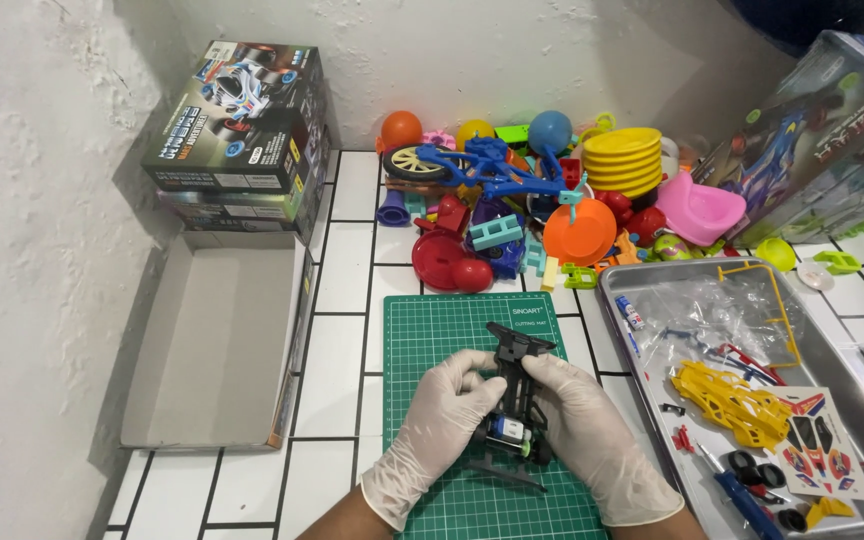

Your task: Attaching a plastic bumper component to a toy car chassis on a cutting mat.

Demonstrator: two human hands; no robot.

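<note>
Both gloved hands, left hand and right hand, are clamped on a black toy car chassis, held just above the green cutting mat on the tiled desk. A metal tray holding a yellow car body lies to the right.

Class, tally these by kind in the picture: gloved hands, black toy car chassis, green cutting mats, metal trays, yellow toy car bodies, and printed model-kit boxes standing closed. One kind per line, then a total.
Gloved hands: 2, the left hand and the right hand
Black toy car chassis: 1
Green cutting mat: 1
Metal tray: 1
Yellow toy car body: 1
Printed boxes: 3, two stacked and one at right
Total: 9
</note>
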